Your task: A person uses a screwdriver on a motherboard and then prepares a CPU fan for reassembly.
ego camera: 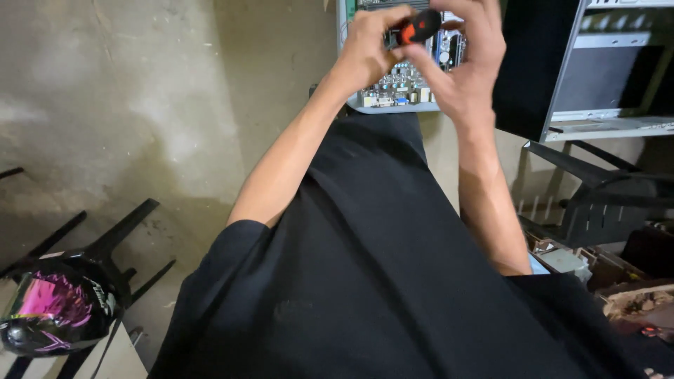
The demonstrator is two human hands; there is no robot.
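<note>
Both my hands are raised at the top of the view over a circuit board (400, 88) that lies in front of my lap. My left hand (365, 49) and my right hand (467, 60) together grip a tool with a black and orange handle (419, 27). The fingers of each hand curl around the handle, and its shaft and tip are hidden behind them. The board is pale grey with many small components, and my hands cover most of it. My black shirt fills the lower middle of the view.
A concrete floor (140, 105) spreads to the left. A helmet with a pink mirrored visor (60, 309) rests at the lower left beside black chair legs (119, 231). An open metal computer case (604, 77) stands at the upper right, with loose parts (632, 302) below it.
</note>
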